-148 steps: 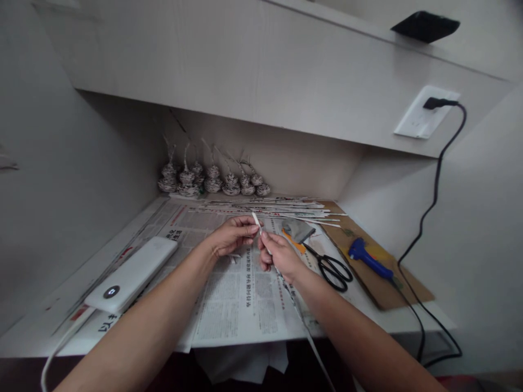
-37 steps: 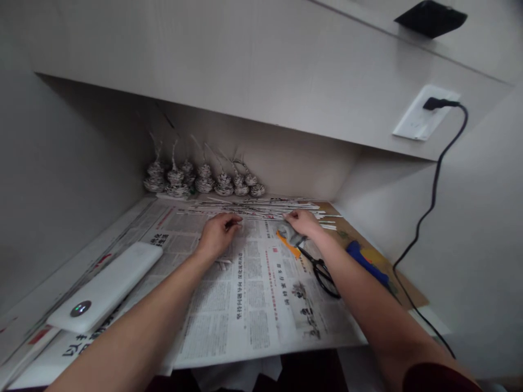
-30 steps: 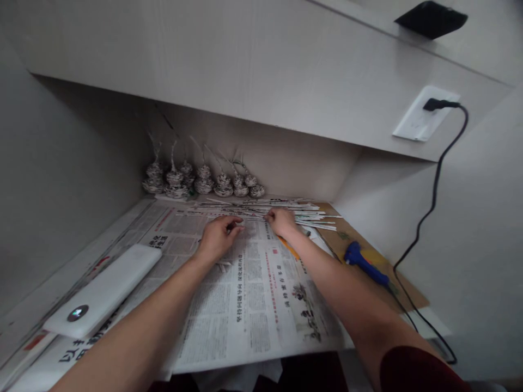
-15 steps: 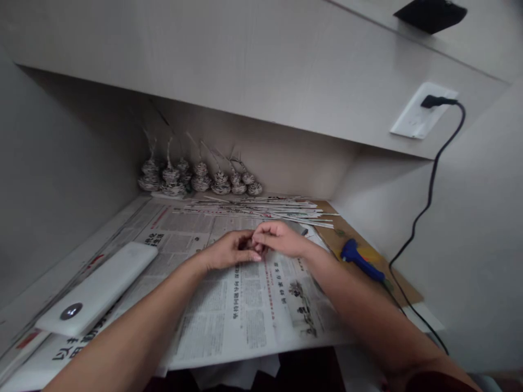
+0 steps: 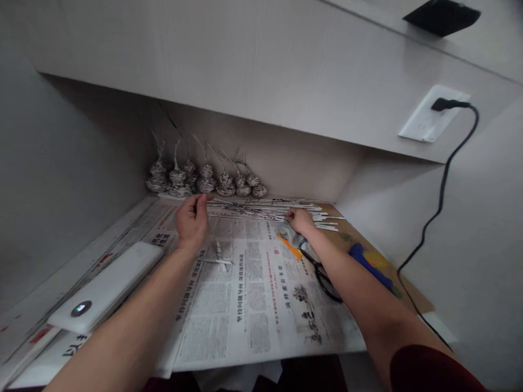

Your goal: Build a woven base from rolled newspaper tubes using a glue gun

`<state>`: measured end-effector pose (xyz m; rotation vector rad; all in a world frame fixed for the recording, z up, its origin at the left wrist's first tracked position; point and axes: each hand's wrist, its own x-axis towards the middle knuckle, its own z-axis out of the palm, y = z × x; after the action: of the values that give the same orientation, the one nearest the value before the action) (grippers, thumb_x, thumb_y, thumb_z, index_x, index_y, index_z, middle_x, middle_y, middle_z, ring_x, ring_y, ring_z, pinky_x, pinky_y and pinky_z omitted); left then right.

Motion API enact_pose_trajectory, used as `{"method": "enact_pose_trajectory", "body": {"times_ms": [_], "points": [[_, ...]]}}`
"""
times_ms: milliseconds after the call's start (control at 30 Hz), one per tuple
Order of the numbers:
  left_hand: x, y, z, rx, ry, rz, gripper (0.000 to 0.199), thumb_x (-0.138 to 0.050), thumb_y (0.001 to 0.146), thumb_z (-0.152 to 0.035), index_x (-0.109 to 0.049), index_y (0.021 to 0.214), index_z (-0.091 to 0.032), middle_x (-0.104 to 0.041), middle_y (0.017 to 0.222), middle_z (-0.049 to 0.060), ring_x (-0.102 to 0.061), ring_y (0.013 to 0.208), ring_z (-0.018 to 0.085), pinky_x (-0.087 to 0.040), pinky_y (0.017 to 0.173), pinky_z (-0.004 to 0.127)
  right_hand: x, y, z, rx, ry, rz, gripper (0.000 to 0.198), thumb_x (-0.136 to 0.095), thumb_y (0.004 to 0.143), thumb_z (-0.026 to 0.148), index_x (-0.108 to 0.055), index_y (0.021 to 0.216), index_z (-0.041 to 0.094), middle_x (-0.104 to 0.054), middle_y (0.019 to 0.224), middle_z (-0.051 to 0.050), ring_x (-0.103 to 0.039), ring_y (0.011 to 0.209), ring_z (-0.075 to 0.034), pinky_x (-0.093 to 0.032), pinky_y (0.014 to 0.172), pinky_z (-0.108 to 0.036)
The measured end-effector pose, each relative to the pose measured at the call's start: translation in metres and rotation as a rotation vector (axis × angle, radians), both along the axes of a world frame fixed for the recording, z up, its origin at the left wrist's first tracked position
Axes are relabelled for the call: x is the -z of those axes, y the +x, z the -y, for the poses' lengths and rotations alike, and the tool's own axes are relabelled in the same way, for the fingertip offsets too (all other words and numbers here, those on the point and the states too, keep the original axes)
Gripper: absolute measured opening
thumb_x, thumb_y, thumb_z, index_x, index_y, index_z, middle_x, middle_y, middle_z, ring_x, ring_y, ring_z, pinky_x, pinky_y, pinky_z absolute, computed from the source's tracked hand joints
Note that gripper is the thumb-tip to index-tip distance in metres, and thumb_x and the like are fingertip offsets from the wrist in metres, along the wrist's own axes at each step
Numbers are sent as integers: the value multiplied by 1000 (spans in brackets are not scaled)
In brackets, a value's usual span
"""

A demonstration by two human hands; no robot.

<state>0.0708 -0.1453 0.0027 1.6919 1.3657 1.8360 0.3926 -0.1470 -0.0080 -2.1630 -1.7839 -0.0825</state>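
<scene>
Thin rolled newspaper sticks (image 5: pixel 261 209) lie in a loose bundle across the back of the newspaper sheet. My left hand (image 5: pixel 193 222) is closed at their left end, thumb and forefinger pinched on a paper stick. Toward the right end, my right hand (image 5: pixel 301 220) has its fingertips curled onto a paper stick in the bundle. A small cross of short flattened paper strips (image 5: pixel 222 263) lies on the newspaper between my arms. Under and beside my right wrist are a grey crumpled-looking thing (image 5: pixel 289 233), an orange-handled tool (image 5: pixel 291 247) and black-handled scissors (image 5: pixel 327 284), partly covered by my forearm.
Several woven paper gourds (image 5: pixel 206 178) stand along the back wall. A white oblong device (image 5: pixel 118 283) lies at left. A blue glue gun (image 5: pixel 370 265) rests on brown board (image 5: pixel 412 294) at right. A black cord (image 5: pixel 441 185) hangs from the wall socket (image 5: pixel 425 122).
My hands have separated from the middle and reached back to the paper sticks, left hand leftward, right hand rightward. The paper cross, scissors and orange-handled tool have come into sight. The view has shifted slightly.
</scene>
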Motion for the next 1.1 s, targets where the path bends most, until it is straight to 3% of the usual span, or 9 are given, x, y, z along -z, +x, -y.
{"method": "enact_pose_trajectory", "body": {"times_ms": [233, 433, 567, 633, 733, 833, 933, 1000, 1100], "points": [[19, 17, -13, 259, -218, 317, 54, -63, 75, -47, -46, 121, -23, -59, 112, 9, -60, 96, 20, -53, 70, 30, -30, -31, 13, -268, 244, -44, 18, -48, 88, 25, -61, 99, 19, -70, 95, -6, -61, 92, -20, -36, 84, -32], [3, 24, 6, 624, -254, 568, 67, -64, 73, -54, -36, 132, -38, -43, 139, 6, -49, 118, 26, -55, 63, 30, -52, -86, 49, -593, 316, -63, 12, -51, 88, 26, -60, 94, 21, -69, 93, -5, -60, 92, -21, -32, 86, -33], [0, 38, 32, 992, -538, 331, 53, -56, 77, -60, -58, 111, -20, -64, 92, 7, -61, 70, 16, -45, 47, 24, -59, -108, 59, -691, 310, -63, 13, -50, 89, 26, -60, 95, 20, -69, 94, -5, -59, 93, -20, -31, 84, -31], [-1, 41, 38, 1079, -617, 184, 47, -53, 79, -60, -64, 84, -14, -51, 59, -1, -46, 46, 8, -34, 41, 21, -60, -104, 53, -678, 325, -56, 13, -50, 89, 25, -61, 95, 20, -69, 95, -5, -59, 94, -20, -32, 84, -31], [-9, 33, 31, 925, -517, 302, 48, -49, 81, -60, -48, 59, -17, -27, 47, -6, -28, 39, 6, -22, 39, 21, -54, -76, 31, -540, 323, -47, 14, -51, 88, 25, -62, 96, 20, -69, 95, -5, -60, 91, -20, -34, 83, -31], [-22, 8, 10, 347, -250, 647, 42, -38, 88, -54, -37, 63, -20, -29, 54, -5, -26, 43, 6, -20, 40, 22, -37, -34, 6, -366, 260, -41, 15, -52, 85, 22, -63, 95, 18, -70, 91, -6, -62, 88, -20, -38, 81, -30], [-31, -21, -8, -58, -32, 661, 43, -20, 94, -48, -38, 67, -20, -30, 56, -5, -26, 45, 6, -21, 43, 21, -17, 3, -10, -245, 225, -10, 18, -52, 84, 18, -65, 96, 16, -71, 93, -8, -63, 88, -20, -39, 82, -31], [-31, -33, -13, -107, 32, 460, 48, -18, 95, -49, -47, 73, -18, -39, 59, -4, -34, 50, 6, -25, 47, 21, -9, 17, -14, -169, 185, 27, 18, -53, 84, 19, -66, 96, 16, -71, 93, -8, -63, 89, -22, -39, 84, -33], [-24, -33, -9, 190, -104, -51, 41, -46, 85, -52, -61, 76, -15, -55, 63, -1, -49, 61, 10, -36, 56, 23, -7, 20, -12, -99, 166, 97, 19, -54, 83, 21, -67, 97, 18, -71, 96, -9, -61, 95, -26, -37, 86, -38]]}}
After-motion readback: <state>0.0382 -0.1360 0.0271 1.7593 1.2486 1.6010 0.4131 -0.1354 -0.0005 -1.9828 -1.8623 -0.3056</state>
